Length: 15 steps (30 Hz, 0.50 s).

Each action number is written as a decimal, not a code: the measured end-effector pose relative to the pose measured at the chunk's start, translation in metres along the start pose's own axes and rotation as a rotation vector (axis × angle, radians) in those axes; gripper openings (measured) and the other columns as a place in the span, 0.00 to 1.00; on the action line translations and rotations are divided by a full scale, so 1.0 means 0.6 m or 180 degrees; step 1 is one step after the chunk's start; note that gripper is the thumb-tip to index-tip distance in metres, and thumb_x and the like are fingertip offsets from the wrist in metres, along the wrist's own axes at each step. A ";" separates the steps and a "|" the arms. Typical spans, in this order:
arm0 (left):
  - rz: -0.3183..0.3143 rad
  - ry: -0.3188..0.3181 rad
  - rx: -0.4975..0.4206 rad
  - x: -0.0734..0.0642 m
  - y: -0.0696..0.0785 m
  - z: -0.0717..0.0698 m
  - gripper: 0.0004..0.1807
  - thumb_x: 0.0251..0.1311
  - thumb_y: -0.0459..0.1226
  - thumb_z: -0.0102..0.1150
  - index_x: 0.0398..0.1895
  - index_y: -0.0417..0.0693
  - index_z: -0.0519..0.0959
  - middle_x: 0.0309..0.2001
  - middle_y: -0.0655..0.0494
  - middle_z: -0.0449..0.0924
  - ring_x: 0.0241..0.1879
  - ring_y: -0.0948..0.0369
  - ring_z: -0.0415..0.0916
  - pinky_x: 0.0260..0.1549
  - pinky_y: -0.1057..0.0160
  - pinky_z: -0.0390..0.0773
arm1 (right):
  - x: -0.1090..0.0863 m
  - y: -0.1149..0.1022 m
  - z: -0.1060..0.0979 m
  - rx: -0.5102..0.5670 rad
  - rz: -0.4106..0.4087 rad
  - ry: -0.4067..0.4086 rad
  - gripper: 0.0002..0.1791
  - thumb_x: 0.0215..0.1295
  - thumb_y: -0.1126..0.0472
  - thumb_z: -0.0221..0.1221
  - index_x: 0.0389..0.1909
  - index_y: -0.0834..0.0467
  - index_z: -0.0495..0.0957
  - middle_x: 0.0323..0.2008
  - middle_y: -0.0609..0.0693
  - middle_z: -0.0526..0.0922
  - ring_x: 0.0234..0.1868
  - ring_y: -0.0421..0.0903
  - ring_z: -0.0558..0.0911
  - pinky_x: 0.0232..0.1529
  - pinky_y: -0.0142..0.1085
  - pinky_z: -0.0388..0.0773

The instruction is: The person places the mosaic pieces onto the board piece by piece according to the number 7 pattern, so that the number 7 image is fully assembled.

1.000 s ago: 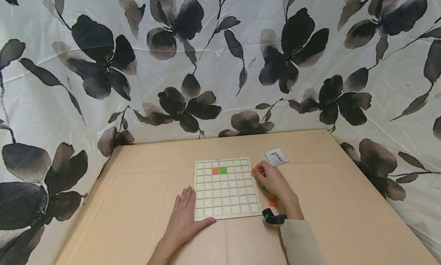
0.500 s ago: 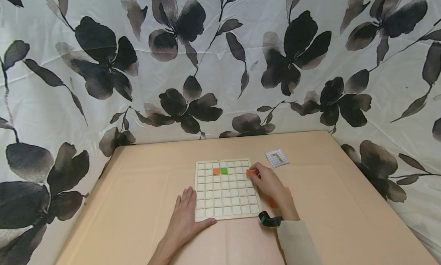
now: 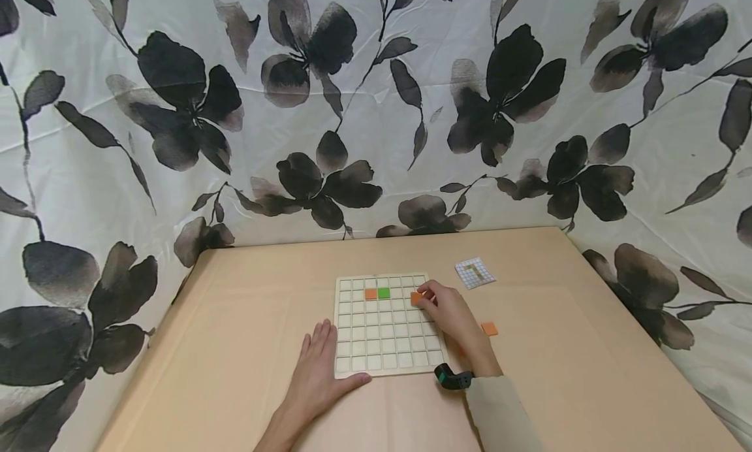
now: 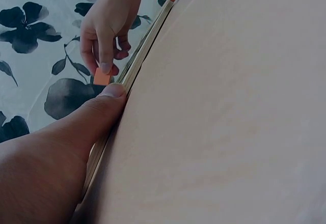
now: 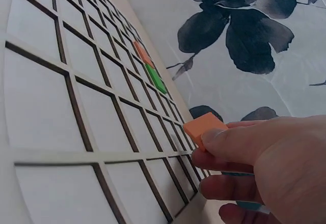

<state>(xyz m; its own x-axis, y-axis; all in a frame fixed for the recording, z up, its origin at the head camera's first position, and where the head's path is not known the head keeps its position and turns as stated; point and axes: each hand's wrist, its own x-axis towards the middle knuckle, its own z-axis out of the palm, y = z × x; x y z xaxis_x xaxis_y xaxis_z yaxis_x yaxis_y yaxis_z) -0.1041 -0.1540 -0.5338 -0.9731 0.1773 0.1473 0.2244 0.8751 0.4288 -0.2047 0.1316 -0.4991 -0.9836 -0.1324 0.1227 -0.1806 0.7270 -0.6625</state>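
Observation:
A pale square grid board [image 3: 388, 334] lies on the table, with one orange tile [image 3: 371, 294] and one green tile [image 3: 384, 292] side by side in its second row from the far edge. My right hand [image 3: 455, 318] pinches another orange tile [image 5: 198, 124] between thumb and fingers, over the board's far right part. The right wrist view shows that tile tilted and raised off the grid. My left hand [image 3: 317, 367] rests against the board's left edge, fingers straight, thumb [image 4: 109, 94] spread along the near edge.
To the right of the board, a loose orange tile [image 3: 489, 328] lies beside my right forearm. A small card [image 3: 474, 273] printed with a coloured grid lies farther back. Floral cloth [image 3: 364, 112] hangs behind the table [image 3: 276, 295].
My right hand has carried the pinched orange tile leftward, from beside the board's right edge to over its squares. My left hand stays at the board.

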 end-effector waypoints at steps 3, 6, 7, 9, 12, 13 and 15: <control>-0.0011 -0.0024 0.0007 0.000 0.000 0.000 0.70 0.44 0.77 0.58 0.75 0.31 0.57 0.78 0.36 0.53 0.79 0.43 0.47 0.79 0.43 0.48 | 0.005 -0.003 0.005 -0.0015 -0.0015 0.0006 0.11 0.69 0.57 0.63 0.50 0.53 0.80 0.33 0.43 0.82 0.32 0.40 0.76 0.31 0.29 0.74; -0.0020 -0.0029 0.0023 0.000 -0.001 0.001 0.70 0.43 0.78 0.58 0.75 0.31 0.57 0.78 0.36 0.53 0.79 0.43 0.48 0.79 0.43 0.48 | 0.012 -0.006 0.010 -0.0022 -0.0062 0.0051 0.10 0.69 0.58 0.62 0.49 0.53 0.81 0.33 0.44 0.82 0.32 0.40 0.76 0.31 0.30 0.74; -0.0021 -0.0029 0.0027 0.000 -0.002 0.001 0.70 0.43 0.78 0.58 0.75 0.31 0.58 0.78 0.36 0.53 0.79 0.43 0.48 0.79 0.43 0.48 | 0.015 -0.007 0.010 -0.0019 -0.0078 0.0062 0.10 0.69 0.58 0.62 0.49 0.52 0.81 0.33 0.44 0.82 0.32 0.41 0.76 0.30 0.30 0.74; -0.0018 -0.0022 0.0034 0.000 -0.003 0.001 0.70 0.43 0.78 0.57 0.75 0.31 0.58 0.78 0.36 0.54 0.79 0.43 0.48 0.79 0.43 0.49 | 0.020 -0.009 0.013 -0.0038 -0.0125 0.0071 0.09 0.69 0.59 0.62 0.49 0.53 0.81 0.33 0.44 0.83 0.31 0.40 0.76 0.30 0.30 0.74; -0.0006 -0.0006 0.0036 0.000 -0.002 -0.001 0.70 0.43 0.78 0.58 0.75 0.31 0.58 0.78 0.36 0.54 0.79 0.43 0.48 0.79 0.43 0.49 | 0.028 -0.010 0.017 -0.0047 -0.0189 0.0064 0.09 0.69 0.60 0.61 0.48 0.53 0.81 0.34 0.44 0.84 0.31 0.39 0.77 0.30 0.30 0.75; -0.0005 -0.0005 0.0036 0.000 -0.002 -0.001 0.70 0.43 0.78 0.58 0.75 0.31 0.58 0.78 0.36 0.54 0.79 0.43 0.48 0.79 0.43 0.49 | 0.031 -0.010 0.019 -0.0057 -0.0208 0.0056 0.09 0.69 0.60 0.62 0.48 0.53 0.82 0.34 0.44 0.84 0.31 0.38 0.77 0.31 0.30 0.75; -0.0006 -0.0004 0.0036 0.000 -0.001 -0.001 0.70 0.43 0.77 0.58 0.75 0.31 0.58 0.78 0.36 0.54 0.79 0.42 0.48 0.79 0.42 0.49 | 0.034 -0.010 0.024 -0.0069 -0.0211 0.0032 0.09 0.70 0.59 0.62 0.48 0.53 0.82 0.34 0.45 0.84 0.31 0.38 0.77 0.32 0.31 0.76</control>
<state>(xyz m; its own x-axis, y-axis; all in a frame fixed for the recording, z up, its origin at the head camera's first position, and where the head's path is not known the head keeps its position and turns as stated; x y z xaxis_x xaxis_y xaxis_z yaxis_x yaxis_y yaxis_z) -0.1041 -0.1547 -0.5334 -0.9736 0.1761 0.1454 0.2218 0.8805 0.4189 -0.2238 0.1148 -0.5033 -0.9693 -0.1742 0.1734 -0.2452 0.7313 -0.6364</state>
